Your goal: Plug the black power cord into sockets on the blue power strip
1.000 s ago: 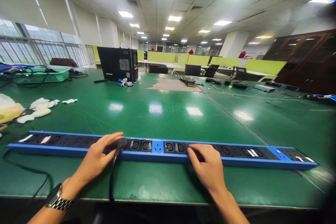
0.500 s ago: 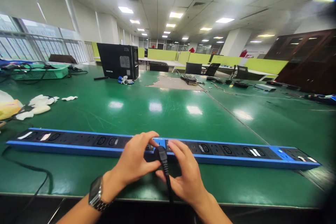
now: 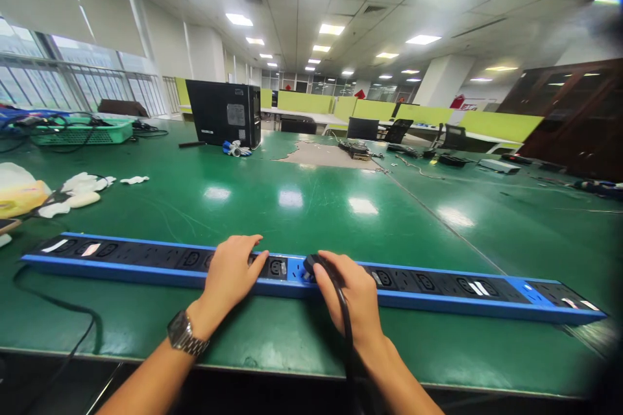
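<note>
A long blue and black power strip (image 3: 160, 266) lies across the table in front of me, lined with several sockets. Between the thumb and fingers of my right hand (image 3: 355, 301) is a black power plug (image 3: 311, 264), tilted, at the strip's blue middle section. Its thick black cord (image 3: 346, 324) runs down over that hand toward the table's front edge. Whether the prongs are in a socket I cannot tell. Just left of the plug, my left hand (image 3: 232, 272) rests across the strip, thumb and forefinger stretched apart. It covers some sockets. A watch (image 3: 185, 334) is on the left wrist.
The green table (image 3: 253, 207) carries a black computer case (image 3: 219, 113) with blue-white gloves (image 3: 237, 148) beside it. A green basket (image 3: 87, 134) of cables and white scraps (image 3: 82, 183) lie at left. A thin black cable (image 3: 63, 301) runs from the strip's left end.
My hands have moved apart. The plug, earlier between both hands in front of the strip, is now in my right hand alone at the blue section. My left hand has shifted left onto the strip.
</note>
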A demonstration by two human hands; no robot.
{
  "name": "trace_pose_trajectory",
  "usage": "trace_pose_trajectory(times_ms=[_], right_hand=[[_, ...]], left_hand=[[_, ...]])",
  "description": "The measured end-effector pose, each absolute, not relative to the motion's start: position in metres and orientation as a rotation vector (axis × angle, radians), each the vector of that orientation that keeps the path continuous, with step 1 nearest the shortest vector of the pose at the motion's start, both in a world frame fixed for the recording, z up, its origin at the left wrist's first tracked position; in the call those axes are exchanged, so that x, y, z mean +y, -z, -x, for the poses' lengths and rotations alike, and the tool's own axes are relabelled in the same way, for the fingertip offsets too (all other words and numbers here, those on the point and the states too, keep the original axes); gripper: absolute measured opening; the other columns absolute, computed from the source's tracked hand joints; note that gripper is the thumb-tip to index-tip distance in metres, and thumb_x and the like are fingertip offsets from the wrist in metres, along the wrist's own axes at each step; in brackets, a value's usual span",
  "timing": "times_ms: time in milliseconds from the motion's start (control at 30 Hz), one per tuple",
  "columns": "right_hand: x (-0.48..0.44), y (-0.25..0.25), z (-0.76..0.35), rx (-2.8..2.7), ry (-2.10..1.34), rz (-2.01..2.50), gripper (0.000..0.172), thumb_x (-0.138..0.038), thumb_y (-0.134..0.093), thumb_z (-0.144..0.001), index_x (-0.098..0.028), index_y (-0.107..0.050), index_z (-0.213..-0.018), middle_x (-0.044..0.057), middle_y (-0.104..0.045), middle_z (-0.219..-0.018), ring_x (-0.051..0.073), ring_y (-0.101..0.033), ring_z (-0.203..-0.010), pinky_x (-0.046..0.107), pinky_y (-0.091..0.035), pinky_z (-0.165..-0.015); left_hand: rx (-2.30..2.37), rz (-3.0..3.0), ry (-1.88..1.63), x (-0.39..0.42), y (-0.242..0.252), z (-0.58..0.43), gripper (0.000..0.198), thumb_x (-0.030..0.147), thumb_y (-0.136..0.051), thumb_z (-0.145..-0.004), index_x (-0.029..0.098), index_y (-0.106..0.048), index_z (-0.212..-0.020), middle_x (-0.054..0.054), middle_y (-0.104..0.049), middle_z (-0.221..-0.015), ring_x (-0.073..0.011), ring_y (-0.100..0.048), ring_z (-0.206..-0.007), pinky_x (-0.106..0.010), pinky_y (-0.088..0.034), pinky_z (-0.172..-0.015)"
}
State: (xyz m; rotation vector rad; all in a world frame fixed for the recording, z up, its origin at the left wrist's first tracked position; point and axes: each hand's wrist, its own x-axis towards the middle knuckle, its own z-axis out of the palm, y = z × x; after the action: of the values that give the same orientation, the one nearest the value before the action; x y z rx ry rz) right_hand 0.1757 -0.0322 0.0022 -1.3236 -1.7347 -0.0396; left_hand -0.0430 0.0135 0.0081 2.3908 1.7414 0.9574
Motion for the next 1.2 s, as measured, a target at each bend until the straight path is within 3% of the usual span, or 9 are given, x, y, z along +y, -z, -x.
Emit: trace_pose_trajectory(times_ms=[167,600,767,867,1000,1100,1200], right_hand=[[-0.023,-0.011,-0.163,-1.786,-0.042,1.544,0.023,-0.036,-0.054,-0.089,-0.022,-0.070,-0.098,0.004,-0.074,-0.094,0.020,-0.068,-0.085,0.031,-0.048,-0.077],[-0.035,-0.001,-0.155,-1.964,0.532,1.395,0.026,-0.027,-0.052,-0.092,-0.016,-0.067,-0.110,0.005,-0.074,-0.086,0.017,-0.065,-0.075,0.030,-0.039,-0.073],[-0.038,0.006,-0.157,-2.047,0.472,1.290,0.035,-0.018,-0.054,-0.087,-0.020,-0.062,-0.121,0.007,-0.071,-0.103,0.020,-0.062,-0.086,0.033,-0.042,-0.076],[-0.035,0.006,-0.159,-2.025,0.339,1.283,0.035,-0.015,-0.056,-0.083,-0.020,-0.063,-0.117,0.006,-0.070,-0.101,0.021,-0.061,-0.088,0.035,-0.044,-0.076],[-0.029,0.009,-0.163,-1.937,0.068,1.250,0.027,-0.020,-0.062,-0.081,-0.020,-0.064,-0.108,0.005,-0.069,-0.101,0.020,-0.060,-0.093,0.035,-0.046,-0.082],[-0.026,0.014,-0.161,-1.897,0.074,1.323,0.035,-0.031,-0.065,-0.081,-0.021,-0.062,-0.115,0.007,-0.068,-0.110,0.024,-0.057,-0.101,0.042,-0.044,-0.089],[-0.025,0.016,-0.156,-1.868,0.103,1.418,0.033,-0.038,-0.067,-0.080,-0.022,-0.065,-0.109,0.008,-0.066,-0.115,0.028,-0.053,-0.107,0.048,-0.041,-0.091]], left_hand=[[1.853,-2.437,-0.819,0.010,-0.007,0.037,0.029,0.034,-0.058,-0.089,0.017,-0.068,-0.110,-0.008,-0.073,-0.105,-0.0281,-0.066,-0.097,-0.044,-0.050,-0.087],[1.872,-2.461,-0.885,0.006,-0.005,0.035,0.026,0.034,-0.055,-0.090,0.021,-0.070,-0.107,-0.006,-0.075,-0.097,-0.0255,-0.067,-0.089,-0.039,-0.050,-0.083],[1.868,-2.488,-0.870,0.005,-0.007,0.034,0.026,0.035,-0.055,-0.090,0.021,-0.070,-0.106,-0.006,-0.075,-0.096,-0.0261,-0.067,-0.087,-0.040,-0.050,-0.082],[1.852,-2.492,-0.870,0.004,-0.007,0.035,0.025,0.035,-0.055,-0.090,0.021,-0.070,-0.105,-0.006,-0.075,-0.097,-0.0260,-0.067,-0.088,-0.040,-0.050,-0.083],[1.843,-2.475,-0.879,0.004,-0.006,0.035,0.026,0.034,-0.054,-0.091,0.021,-0.069,-0.107,-0.006,-0.075,-0.099,-0.0270,-0.067,-0.091,-0.041,-0.049,-0.085],[1.845,-2.461,-0.886,0.004,-0.005,0.035,0.025,0.034,-0.055,-0.091,0.021,-0.069,-0.106,-0.006,-0.075,-0.098,-0.0275,-0.067,-0.091,-0.042,-0.049,-0.085],[1.845,-2.459,-0.900,0.004,-0.004,0.035,0.024,0.034,-0.056,-0.090,0.021,-0.069,-0.106,-0.006,-0.075,-0.097,-0.0272,-0.066,-0.091,-0.042,-0.048,-0.086]])
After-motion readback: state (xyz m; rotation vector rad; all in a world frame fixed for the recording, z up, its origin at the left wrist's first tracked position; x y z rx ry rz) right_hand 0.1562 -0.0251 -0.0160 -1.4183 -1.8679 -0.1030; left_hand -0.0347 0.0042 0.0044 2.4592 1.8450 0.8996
